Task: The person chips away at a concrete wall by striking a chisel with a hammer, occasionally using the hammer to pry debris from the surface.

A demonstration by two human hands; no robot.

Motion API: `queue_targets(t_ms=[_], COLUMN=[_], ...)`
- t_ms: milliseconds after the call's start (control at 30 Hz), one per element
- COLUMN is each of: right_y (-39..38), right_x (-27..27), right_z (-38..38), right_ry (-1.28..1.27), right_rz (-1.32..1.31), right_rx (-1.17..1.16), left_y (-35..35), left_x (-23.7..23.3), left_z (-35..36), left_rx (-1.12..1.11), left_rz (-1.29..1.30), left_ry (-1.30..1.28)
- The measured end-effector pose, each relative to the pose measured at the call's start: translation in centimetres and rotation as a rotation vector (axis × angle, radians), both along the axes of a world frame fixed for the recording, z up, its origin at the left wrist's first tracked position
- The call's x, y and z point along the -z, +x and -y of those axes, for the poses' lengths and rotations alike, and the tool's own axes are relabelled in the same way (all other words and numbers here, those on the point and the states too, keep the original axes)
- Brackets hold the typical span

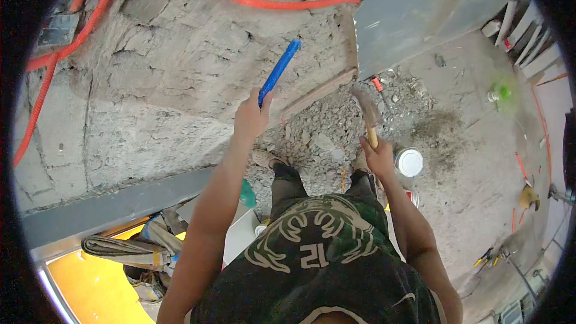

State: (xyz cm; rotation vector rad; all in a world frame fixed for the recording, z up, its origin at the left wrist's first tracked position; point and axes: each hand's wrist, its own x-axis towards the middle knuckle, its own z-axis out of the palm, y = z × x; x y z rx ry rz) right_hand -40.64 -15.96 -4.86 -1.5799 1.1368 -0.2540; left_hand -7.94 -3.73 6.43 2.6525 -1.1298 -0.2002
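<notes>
My left hand grips a blue chisel, raised with its tip against the rough grey masonry wall. My right hand holds a hammer by its wooden handle, head up, a little to the right of the chisel and apart from it. Below the chisel a reddish brick edge sticks out of the broken wall. Rubble lies on the floor under both hands, around my feet.
An orange corrugated conduit runs along the wall top and down the left. A white round lid and a green bottle sit on the dusty floor. Pliers lie at lower right. A yellow bin with tools stands lower left.
</notes>
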Motion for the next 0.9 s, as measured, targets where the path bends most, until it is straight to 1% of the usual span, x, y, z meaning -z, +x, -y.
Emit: queue_targets(t_ms=[33, 100, 133, 167, 233, 267, 300, 367, 400, 433, 500, 533, 567, 633, 667, 733, 800, 867, 900], right_y=[0.9, 2.3, 2.9, 3.3, 3.8, 4.2, 4.5, 5.2, 5.7, 6.1, 7.0, 7.3, 7.9, 10.0, 11.2, 15.3, 20.8, 23.3, 23.0], right_x=[-1.2, -3.2, -4.1, -4.7, -6.4, -8.8, -8.6, -8.1, -8.4, -9.0, -10.3, -10.8, -11.4, -13.5, -12.4, -8.1, 0.2, 2.5, 2.6], right_z=[0.5, 1.3, 1.6, 2.0, 2.9, 2.8, 2.8, 2.9, 2.5, 2.4, 2.5, 2.1, 1.7, 0.9, 0.9, 0.2, -0.3, -0.3, -0.1], right_ry=[0.002, -0.121, -0.092, -0.088, -0.113, 0.008, 0.017, 0.07, 0.091, 0.102, 0.102, 0.068, 0.078, -0.082, -0.031, 0.072, -0.569, 0.0, -0.004], right_rz=[0.001, 0.224, 0.282, 0.281, 0.311, 0.505, 0.498, 0.974, 1.091, 1.084, 1.499, 1.445, 1.443, 1.502, 1.549, 1.485, 0.926, 0.368, 0.374], right_rx=[0.0, 0.102, 0.167, 0.161, 0.235, 0.276, 0.275, 0.332, 0.369, 0.367, 0.213, 0.212, 0.212, 0.19, 0.167, 0.257, 0.229, 0.044, 0.046], left_y=[0.6, 1.9, 2.1, 2.4, 3.1, 3.4, 3.4, 3.3, 3.1, 3.3, 3.7, 3.7, 3.7, 3.7, 3.7, 3.5, 3.1, 3.4, 3.8], left_x=[0.2, 0.5, 0.5, 0.5, 0.7, 1.0, 0.7, 0.5, 0.2, 0.3, 0.4, 0.2, -0.1, -0.4, -0.4, -0.9, -1.4, -0.7, -0.6], left_z=[0.2, 0.4, 0.4, 0.2, 0.1, 0.0, 0.0, 0.2, 0.5, 0.6, 0.9, 1.0, 1.1, 1.2, 1.2, 1.3, 1.5, 1.2, 1.3], left_rx=[0.0, -0.012, -0.016, -0.015, -0.015, -0.008, 0.001, -0.002, 0.0, -0.008, 0.001, -0.007, -0.029, -0.056, -0.037, -0.019, -0.036, -0.038, -0.038], left_rz=[0.001, 0.02, 0.018, -0.008, -0.037, -0.061, -0.087, -0.115, -0.134, -0.138, -0.122, -0.121, -0.163, -0.204, -0.216, -0.225, -0.248, -0.234, -0.215], left_ry=[0.002, 0.021, 0.023, 0.032, 0.047, 0.047, 0.048, 0.035, 0.014, 0.022, 0.014, 0.019, 0.029, 0.04, 0.013, -0.013, -0.007, -0.011, -0.016])
